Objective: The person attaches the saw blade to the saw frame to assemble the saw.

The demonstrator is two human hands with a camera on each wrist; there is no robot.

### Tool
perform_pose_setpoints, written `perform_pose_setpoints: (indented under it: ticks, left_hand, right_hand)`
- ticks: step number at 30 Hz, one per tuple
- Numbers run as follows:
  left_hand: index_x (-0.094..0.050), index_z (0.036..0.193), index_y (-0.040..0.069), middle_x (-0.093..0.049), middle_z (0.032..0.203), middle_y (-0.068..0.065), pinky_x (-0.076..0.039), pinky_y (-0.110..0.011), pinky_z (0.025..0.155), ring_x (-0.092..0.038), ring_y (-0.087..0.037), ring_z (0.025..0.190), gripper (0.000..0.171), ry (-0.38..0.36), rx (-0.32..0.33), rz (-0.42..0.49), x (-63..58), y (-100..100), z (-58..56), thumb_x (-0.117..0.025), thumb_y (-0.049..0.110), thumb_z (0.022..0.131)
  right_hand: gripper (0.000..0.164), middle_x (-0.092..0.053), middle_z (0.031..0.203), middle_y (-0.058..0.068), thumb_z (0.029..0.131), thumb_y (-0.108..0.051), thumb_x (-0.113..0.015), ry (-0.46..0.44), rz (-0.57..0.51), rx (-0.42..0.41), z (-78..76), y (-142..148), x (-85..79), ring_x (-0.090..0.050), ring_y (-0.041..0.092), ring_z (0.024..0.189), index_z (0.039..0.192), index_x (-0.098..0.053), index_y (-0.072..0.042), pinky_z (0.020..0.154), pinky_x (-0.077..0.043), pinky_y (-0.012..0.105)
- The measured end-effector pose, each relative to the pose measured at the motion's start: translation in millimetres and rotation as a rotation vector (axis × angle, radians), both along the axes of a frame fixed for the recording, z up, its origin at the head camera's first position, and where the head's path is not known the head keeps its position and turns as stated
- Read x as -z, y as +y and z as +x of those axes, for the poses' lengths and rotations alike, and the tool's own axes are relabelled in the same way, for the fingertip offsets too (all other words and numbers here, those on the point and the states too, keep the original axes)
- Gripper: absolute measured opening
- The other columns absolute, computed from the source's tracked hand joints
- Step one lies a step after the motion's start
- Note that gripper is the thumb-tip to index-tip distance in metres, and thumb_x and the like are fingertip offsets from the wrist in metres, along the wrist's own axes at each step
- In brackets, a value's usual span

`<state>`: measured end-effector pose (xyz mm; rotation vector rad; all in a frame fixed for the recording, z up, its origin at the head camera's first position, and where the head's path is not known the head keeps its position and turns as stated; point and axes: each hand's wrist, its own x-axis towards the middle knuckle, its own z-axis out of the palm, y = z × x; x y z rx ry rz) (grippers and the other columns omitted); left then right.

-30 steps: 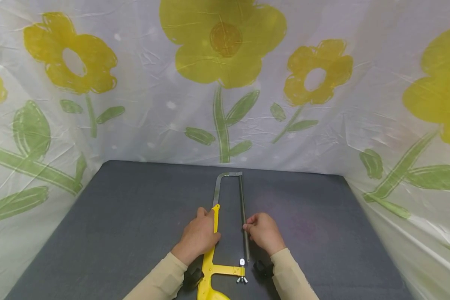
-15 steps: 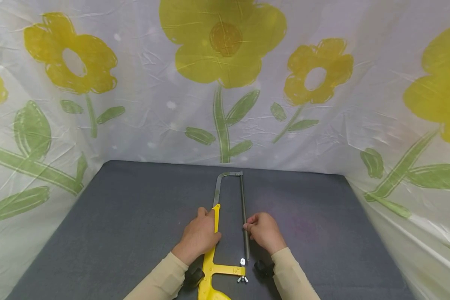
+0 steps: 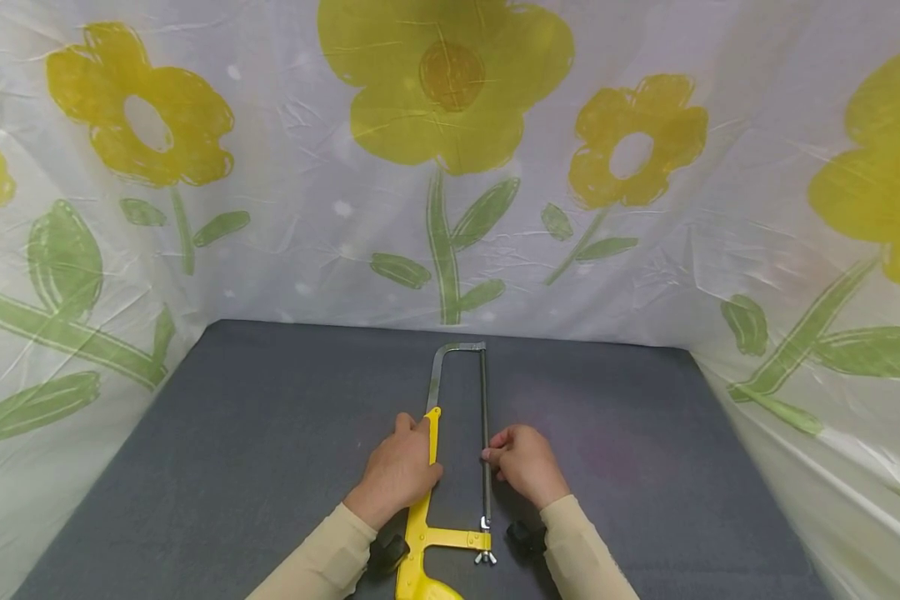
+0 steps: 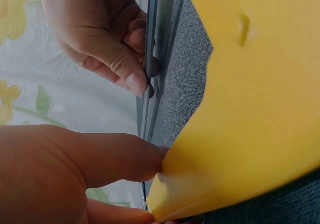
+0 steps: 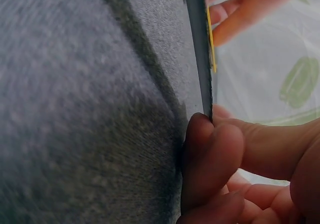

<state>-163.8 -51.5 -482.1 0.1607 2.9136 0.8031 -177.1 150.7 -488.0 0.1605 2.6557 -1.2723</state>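
Note:
A hacksaw frame (image 3: 417, 533), yellow with a grey metal bow, lies on the dark table with its handle toward me. My left hand (image 3: 396, 471) grips its yellow bar, thumb on the near side; the left wrist view shows this bar (image 4: 260, 94) up close. A thin grey hacksaw blade (image 3: 485, 400) runs from the far end of the bow to the silver pin (image 3: 485, 523) on the near yellow arm, overlapping it; whether it is seated there I cannot tell. Between thumb and fingers my right hand (image 3: 528, 465) pinches the blade (image 5: 200, 49) near its middle.
A silver wing nut (image 3: 485, 558) sticks out below the yellow arm. Dark cloth covers the table (image 3: 292, 392). Behind it hangs a white curtain (image 3: 292, 208) printed with yellow flowers. Black wrist mounts (image 3: 526, 537) sit under both forearms.
The blade's near end has shifted slightly left, from beside the silver pin to in line with it. My right hand moved slightly left with it; my left hand stays put.

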Motion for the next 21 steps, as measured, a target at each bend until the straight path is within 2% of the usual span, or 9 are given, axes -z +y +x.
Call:
perform_pose_setpoints:
  ticks: [21]
  left_hand:
    - [-0.052,0.154,-0.006,-0.054,0.129,-0.022,-0.055,-0.034,0.059,-0.059,-0.021,0.072,0.073,-0.006,-0.006,-0.008,-0.2,0.3,-1.3,-0.083,0.015,0.092]
  right_hand:
    - [0.013,-0.067,0.076,0.002,0.095,-0.016,-0.082,0.045,0.098,-0.024,0.3,-1.5,2.7,-0.06,0.016,0.066,0.092,-0.073,-0.007,0.06,-0.046,0.031]
